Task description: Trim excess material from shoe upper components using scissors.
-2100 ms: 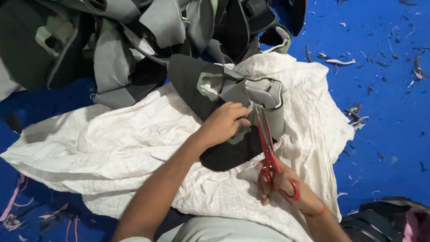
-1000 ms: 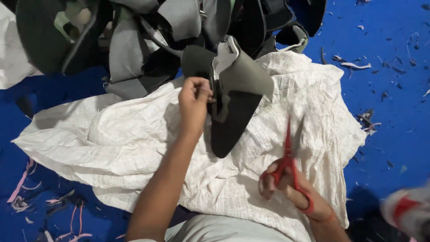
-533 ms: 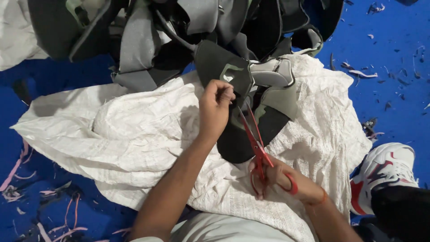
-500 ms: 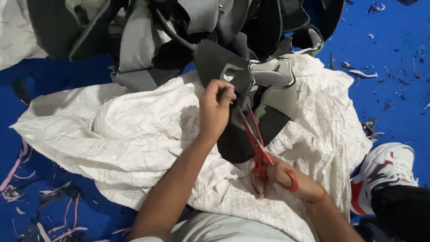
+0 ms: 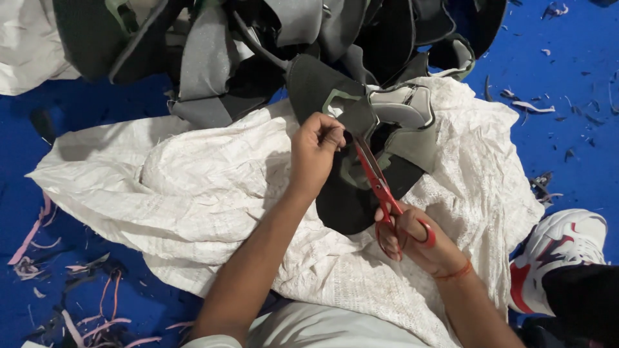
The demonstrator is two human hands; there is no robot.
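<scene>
the left hand [image 5: 314, 149] sits just above the middle of the frame, its fingers curled together and pinched on the edge of a dark shoe upper piece [image 5: 361, 161] with grey and pale green panels. the piece lies in the centre of the frame, a little right of the hand, spread over a crumpled white woven sack [image 5: 193, 193] that fills the middle band of the picture from left to right

the right hand [image 5: 419, 241] is lower right of centre, its fingers closed through the loops of a pair of red-handled scissors [image 5: 380, 187]. the blades run up and to the left from that hand, and their tips meet the piece just beside the left hand's fingertips. whether the blades are parted or shut at the tip is hard to tell, since they look like one thin red line. a thin orange thread band [image 5: 454, 272] circles the right wrist

across the top of the frame lies a heap of more grey and black shoe pieces [image 5: 277, 38], touching the upper edge of the sack. the blue floor [image 5: 567, 129] shows at the right and left, scattered with small offcuts, and pink strips [image 5: 39, 232] lie at the lower left. a white and red sneaker [image 5: 561, 251] is at the lower right edge, beside the sack
</scene>
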